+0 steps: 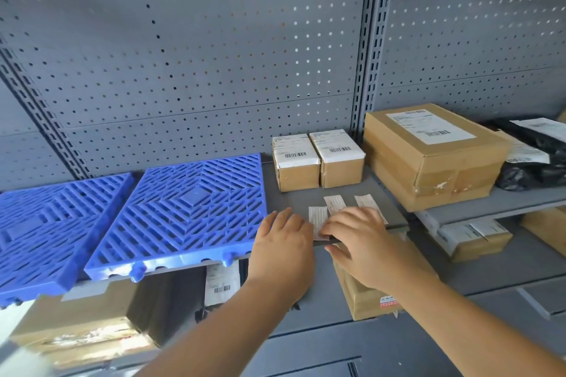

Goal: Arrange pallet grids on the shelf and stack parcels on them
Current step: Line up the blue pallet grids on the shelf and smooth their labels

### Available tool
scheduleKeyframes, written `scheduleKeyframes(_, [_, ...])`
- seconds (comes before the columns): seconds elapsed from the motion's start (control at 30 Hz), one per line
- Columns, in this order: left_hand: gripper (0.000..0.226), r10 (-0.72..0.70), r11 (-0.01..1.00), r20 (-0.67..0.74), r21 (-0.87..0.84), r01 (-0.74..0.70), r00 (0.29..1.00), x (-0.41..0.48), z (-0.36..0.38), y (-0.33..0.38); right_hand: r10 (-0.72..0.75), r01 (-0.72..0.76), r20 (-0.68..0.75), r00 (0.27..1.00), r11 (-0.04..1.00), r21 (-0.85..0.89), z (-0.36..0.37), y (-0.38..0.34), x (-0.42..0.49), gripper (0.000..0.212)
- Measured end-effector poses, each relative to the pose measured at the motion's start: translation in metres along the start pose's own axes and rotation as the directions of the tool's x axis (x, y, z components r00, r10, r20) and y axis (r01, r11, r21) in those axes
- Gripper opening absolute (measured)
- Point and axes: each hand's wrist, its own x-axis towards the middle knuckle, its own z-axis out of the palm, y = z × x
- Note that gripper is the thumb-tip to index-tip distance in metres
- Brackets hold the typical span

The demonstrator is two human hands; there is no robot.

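Observation:
Two blue pallet grids lie side by side on the grey shelf [294, 202]: one [46, 223] at the far left, the other [183, 208] to its right, both overhanging the front edge. Two small brown parcels [318, 162] with white labels stand behind the bare right part of the shelf. Three small paper slips [333, 205] lie there near the front. My left hand [281, 245] rests flat on the shelf edge beside the right-hand grid. My right hand [358, 241] touches the slips with its fingertips; the front slip looks pinched, though I cannot tell for sure.
A large brown box [428, 156] sits on the neighbouring shelf to the right, with black bagged parcels [533, 156] behind it. More cardboard parcels [367, 294] lie on the lower shelves. A perforated grey back panel [183, 54] and slotted uprights [367, 54] close off the rear.

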Motion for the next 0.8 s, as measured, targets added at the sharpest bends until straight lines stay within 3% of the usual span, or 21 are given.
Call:
scheduleKeyframes(0.17, [0.018, -0.010, 1.000, -0.052, -0.006, 0.010, 0.999, -0.003, 0.002, 0.009, -0.032, 0.035, -0.047, 0.998, 0.997, 0.071, -0.002, 0.004, -0.004, 0.025])
scheduleKeyframes(0.33, [0.006, -0.030, 0.999, -0.110, 0.015, 0.032, 0.994, -0.013, -0.007, 0.013, -0.029, 0.057, -0.148, 0.989, 0.981, 0.186, -0.004, -0.002, -0.004, 0.011])
scheduleKeyframes(0.47, [0.011, -0.104, 0.994, -0.198, 0.012, 0.108, 0.975, -0.021, -0.023, 0.012, -0.026, 0.085, -0.212, 0.977, 0.957, 0.276, -0.010, -0.015, 0.004, 0.005])
scheduleKeyframes(0.67, [0.011, -0.244, 0.969, -0.270, -0.109, 0.222, 0.931, -0.046, -0.056, -0.012, 0.009, 0.041, -0.147, 0.989, 0.940, 0.338, -0.010, -0.036, 0.019, 0.015])
scheduleKeyframes(0.8, [0.011, -0.347, 0.936, -0.327, -0.172, 0.306, 0.879, -0.067, -0.079, -0.036, -0.014, 0.068, -0.142, 0.990, 0.920, 0.387, -0.009, -0.065, 0.031, 0.008])
